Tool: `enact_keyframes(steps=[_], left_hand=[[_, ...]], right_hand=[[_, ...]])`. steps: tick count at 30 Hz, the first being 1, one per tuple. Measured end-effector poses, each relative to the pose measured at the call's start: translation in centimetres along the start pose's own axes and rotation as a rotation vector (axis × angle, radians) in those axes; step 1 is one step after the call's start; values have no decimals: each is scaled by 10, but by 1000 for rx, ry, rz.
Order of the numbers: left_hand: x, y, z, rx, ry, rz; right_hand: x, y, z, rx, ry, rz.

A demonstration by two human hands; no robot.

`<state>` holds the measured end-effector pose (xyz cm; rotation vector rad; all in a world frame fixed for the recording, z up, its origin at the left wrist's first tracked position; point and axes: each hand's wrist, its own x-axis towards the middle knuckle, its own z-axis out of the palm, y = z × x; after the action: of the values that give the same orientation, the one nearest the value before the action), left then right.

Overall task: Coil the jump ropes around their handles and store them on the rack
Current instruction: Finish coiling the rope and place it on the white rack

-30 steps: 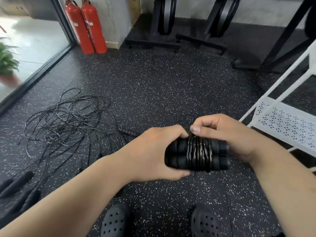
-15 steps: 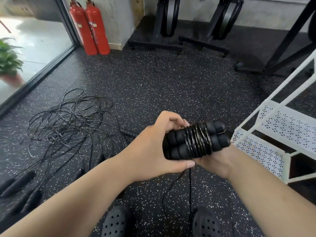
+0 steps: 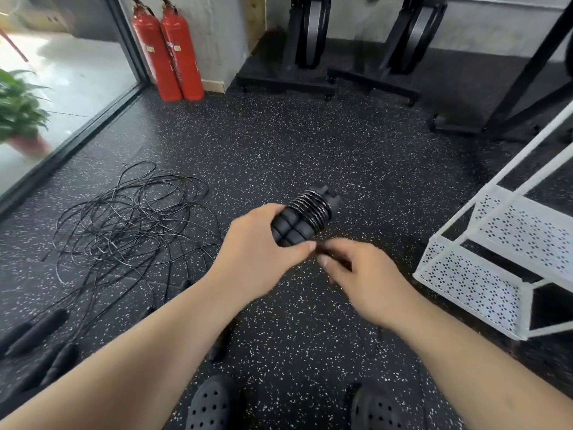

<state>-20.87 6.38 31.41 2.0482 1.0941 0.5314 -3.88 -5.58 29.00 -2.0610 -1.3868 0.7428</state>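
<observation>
My left hand grips the near end of a pair of black foam jump rope handles, which point up and away to the right. Black cord is wound in tight turns around their far half. My right hand sits just below the bundle, its fingers curled and pinching what looks like the loose end of the cord; that end is blurred. A tangled pile of black jump ropes lies on the floor to the left, with several handles near the lower left edge. The white perforated metal rack stands at the right.
Two red fire extinguishers stand by the glass door at the back left, beside a potted plant. Black exercise machine bases line the back wall. My black clogs show at the bottom on speckled rubber floor.
The handle bundle has tilted from lying crosswise to pointing away. My right hand has left the bundle's right end and dropped below it, now pinching at the cord end.
</observation>
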Motion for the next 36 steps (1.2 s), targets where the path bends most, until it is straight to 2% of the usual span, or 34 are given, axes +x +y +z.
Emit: enact_keyframes(steps=[4, 6, 10, 13, 17, 21, 26, 30, 36], left_hand=[[10, -13, -2, 139, 19, 0], [12, -19, 3, 222, -6, 38], [11, -25, 13, 359, -84, 120], [9, -22, 17, 444, -211, 197], [2, -12, 23, 512, -389, 385], [-2, -5, 22, 473, -546, 430], [-7, 0, 18, 367, -664, 316], [-10, 3, 15, 327, -700, 307], [-12, 12, -3, 102, -700, 261]], right_hand=[[-13, -15, -7, -486, 125, -147], [-15, -20, -14, -642, 113, -182], [-17, -27, -25, -767, 79, -204], [-15, -30, -30, -803, 68, -212], [-9, -24, -44, -723, 1, -184], [-4, -8, -55, -594, -68, -177], [-1, 4, -55, -468, -104, -188], [1, 10, -54, -365, -187, -180], [3, 8, -66, 83, -368, -86]])
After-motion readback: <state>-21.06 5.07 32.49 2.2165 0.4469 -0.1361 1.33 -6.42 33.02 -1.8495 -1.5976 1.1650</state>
